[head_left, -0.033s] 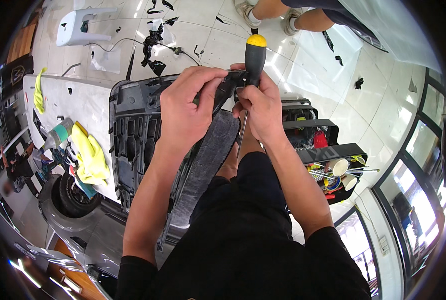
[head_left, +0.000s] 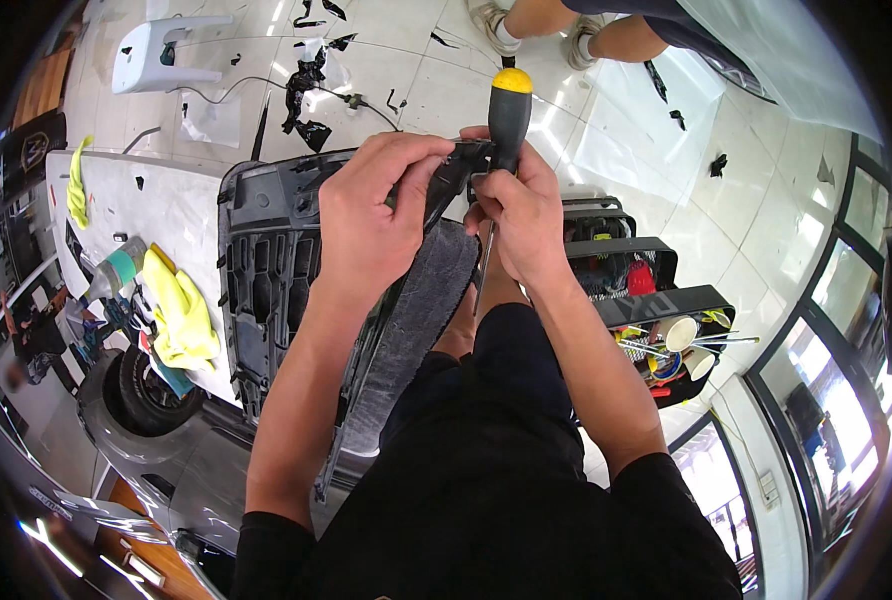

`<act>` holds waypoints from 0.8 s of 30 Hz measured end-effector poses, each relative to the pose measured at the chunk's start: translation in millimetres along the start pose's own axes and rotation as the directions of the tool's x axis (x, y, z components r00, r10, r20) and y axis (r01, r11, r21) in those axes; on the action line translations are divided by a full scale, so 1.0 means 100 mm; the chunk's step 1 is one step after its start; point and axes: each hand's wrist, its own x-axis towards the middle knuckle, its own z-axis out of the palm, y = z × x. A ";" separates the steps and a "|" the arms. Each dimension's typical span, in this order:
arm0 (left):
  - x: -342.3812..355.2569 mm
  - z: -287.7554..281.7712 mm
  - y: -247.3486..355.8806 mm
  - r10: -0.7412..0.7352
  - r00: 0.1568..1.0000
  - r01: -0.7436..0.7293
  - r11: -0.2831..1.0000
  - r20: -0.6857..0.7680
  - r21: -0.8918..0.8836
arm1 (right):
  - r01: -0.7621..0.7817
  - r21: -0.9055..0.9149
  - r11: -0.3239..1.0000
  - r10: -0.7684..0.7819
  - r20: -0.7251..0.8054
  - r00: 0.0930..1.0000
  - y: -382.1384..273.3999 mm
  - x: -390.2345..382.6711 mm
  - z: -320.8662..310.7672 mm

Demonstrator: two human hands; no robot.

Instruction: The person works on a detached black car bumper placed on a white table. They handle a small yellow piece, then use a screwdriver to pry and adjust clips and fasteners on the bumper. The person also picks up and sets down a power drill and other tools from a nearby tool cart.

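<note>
My left hand (head_left: 366, 210) has its thumb and index finger pinched on the upper edge of a black plastic car trim piece (head_left: 266, 240) with a honeycomb grille. My right hand (head_left: 521, 215) is wrapped round a screwdriver (head_left: 510, 105) with a yellow-capped dark handle, held at the trim's top right corner. Its long thin shaft points down toward my body, beside a grey felt-like panel (head_left: 416, 330). Whether the shaft touches the trim is hidden by my fingers.
A white workbench (head_left: 196, 185) at left holds yellow cloths (head_left: 181, 310) and a bottle (head_left: 121, 265). At right stands a black tiered cart (head_left: 626, 300) with tools. Another person's legs (head_left: 626, 35) are at top; a grey car (head_left: 176, 450) is lower left. Black scraps (head_left: 306, 85) litter the floor.
</note>
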 end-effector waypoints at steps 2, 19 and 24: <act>0.02 0.00 -0.01 -0.001 1.000 0.001 1.000 -0.001 0.027 | -0.006 -0.006 1.000 0.006 0.000 1.000 -0.01 0.01 0.00; 0.07 0.08 -0.20 0.131 0.991 -0.126 0.977 -0.022 0.171 | 0.024 0.031 0.999 -0.024 0.012 1.000 0.07 0.10 -0.04; 0.06 0.09 -0.17 0.171 0.985 -0.168 0.962 0.002 0.217 | 0.023 0.028 0.999 -0.024 0.008 1.000 0.06 0.10 -0.04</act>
